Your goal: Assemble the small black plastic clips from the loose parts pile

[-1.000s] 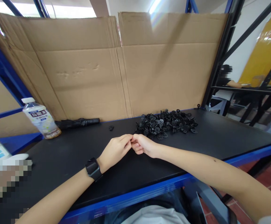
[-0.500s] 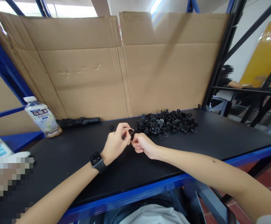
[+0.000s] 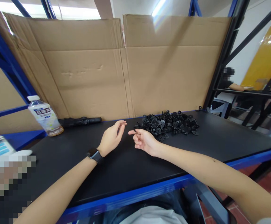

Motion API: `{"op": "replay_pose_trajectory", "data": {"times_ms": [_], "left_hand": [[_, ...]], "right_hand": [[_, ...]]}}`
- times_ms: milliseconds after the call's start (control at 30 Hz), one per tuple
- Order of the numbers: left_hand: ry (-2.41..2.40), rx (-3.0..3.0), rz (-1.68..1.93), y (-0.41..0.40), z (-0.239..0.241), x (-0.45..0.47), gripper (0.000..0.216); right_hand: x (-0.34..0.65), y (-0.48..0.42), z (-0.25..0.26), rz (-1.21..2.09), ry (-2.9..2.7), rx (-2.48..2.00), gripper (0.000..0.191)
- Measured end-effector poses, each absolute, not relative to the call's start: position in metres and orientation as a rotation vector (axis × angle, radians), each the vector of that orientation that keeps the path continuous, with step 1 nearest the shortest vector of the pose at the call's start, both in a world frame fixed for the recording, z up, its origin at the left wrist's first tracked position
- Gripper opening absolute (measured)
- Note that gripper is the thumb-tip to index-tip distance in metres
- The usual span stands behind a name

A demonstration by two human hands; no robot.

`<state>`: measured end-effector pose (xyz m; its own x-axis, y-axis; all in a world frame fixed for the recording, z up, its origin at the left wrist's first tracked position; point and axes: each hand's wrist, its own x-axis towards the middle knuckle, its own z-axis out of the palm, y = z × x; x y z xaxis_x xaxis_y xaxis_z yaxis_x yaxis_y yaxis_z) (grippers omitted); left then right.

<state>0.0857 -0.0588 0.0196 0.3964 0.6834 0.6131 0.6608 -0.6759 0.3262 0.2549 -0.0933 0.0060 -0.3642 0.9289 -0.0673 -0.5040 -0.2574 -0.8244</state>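
Note:
My left hand (image 3: 111, 138), with a dark watch (image 3: 95, 155) on its wrist, hovers over the black tabletop. Its fingers are stretched out, the thumb apart from them, and nothing shows between them. To its right, my right hand (image 3: 146, 141) is turned partly palm up, index finger extended. A thin dark edge, seemingly a small black plastic disc (image 3: 137, 133) seen side-on, shows between thumb and index finger. Just behind this hand lies a heap of small round black plastic parts (image 3: 170, 123), some with holes. The two hands are apart.
A labelled drink bottle (image 3: 45, 116) and a folded black umbrella (image 3: 80, 121) stand and lie at the back left. Cardboard sheets (image 3: 86, 74) wall off the rear. A blue edge (image 3: 130, 196) borders the black table (image 3: 116, 177). Another person (image 3: 229, 81) sits far right.
My hands were together, pinching small black parts between them. They have separated, the left moving left and its fingers straightening. The black part in the left fingers is out of sight.

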Motion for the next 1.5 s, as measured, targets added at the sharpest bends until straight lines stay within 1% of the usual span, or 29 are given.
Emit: {"op": "replay_pose_trajectory", "data": {"times_ms": [67, 167, 200, 267, 300, 400, 467, 567, 667, 800, 1033, 1267, 1500], "left_hand": [[1.398, 2.777, 1.043, -0.045, 0.017, 0.072, 0.036], [1.478, 2.951, 0.729, -0.025, 0.012, 0.050, 0.045], [1.474, 2.954, 0.606, -0.019, 0.011, 0.044, 0.046], [1.450, 2.922, 0.491, -0.013, 0.010, 0.036, 0.044], [1.431, 2.897, 0.503, -0.012, 0.011, 0.034, 0.042], [1.390, 2.840, 0.685, -0.016, 0.016, 0.034, 0.034], [1.438, 2.862, 0.749, -0.021, 0.019, 0.035, 0.037], [1.587, 2.963, 0.603, -0.023, 0.018, 0.034, 0.045], [1.558, 3.013, 0.405, -0.021, 0.015, 0.032, 0.038], [1.441, 3.057, 0.348, -0.021, 0.017, 0.035, 0.030], [1.304, 3.183, 0.194, -0.044, 0.022, 0.056, 0.031], [1.177, 3.326, 0.172, -0.065, 0.023, 0.071, 0.026], [1.132, 3.318, 0.187, -0.070, 0.026, 0.077, 0.020]], "right_hand": [[0.260, -0.089, 0.008, 1.711, -0.805, -0.632, 0.027], [0.267, -0.082, 0.011, 1.690, -0.771, -0.566, 0.036], [0.269, -0.081, 0.011, 1.701, -0.771, -0.566, 0.037], [0.269, -0.081, 0.010, 1.718, -0.777, -0.598, 0.035], [0.268, -0.082, 0.008, 1.728, -0.794, -0.622, 0.032], [0.263, -0.087, 0.005, 1.727, -0.929, -0.686, 0.026], [0.260, -0.090, 0.004, 1.702, -1.030, -0.695, 0.023], [0.259, -0.091, 0.003, 1.690, -1.091, -0.697, 0.021], [0.260, -0.089, 0.000, 1.689, -1.113, -0.699, 0.020], [0.261, -0.087, -0.003, 1.687, -1.139, -0.700, 0.019], [0.259, -0.091, 0.002, 1.677, -1.144, -0.763, 0.018], [0.259, -0.092, 0.005, 1.678, -1.112, -0.780, 0.017], [0.260, -0.089, 0.000, 1.680, -1.114, -0.784, 0.015]]}}
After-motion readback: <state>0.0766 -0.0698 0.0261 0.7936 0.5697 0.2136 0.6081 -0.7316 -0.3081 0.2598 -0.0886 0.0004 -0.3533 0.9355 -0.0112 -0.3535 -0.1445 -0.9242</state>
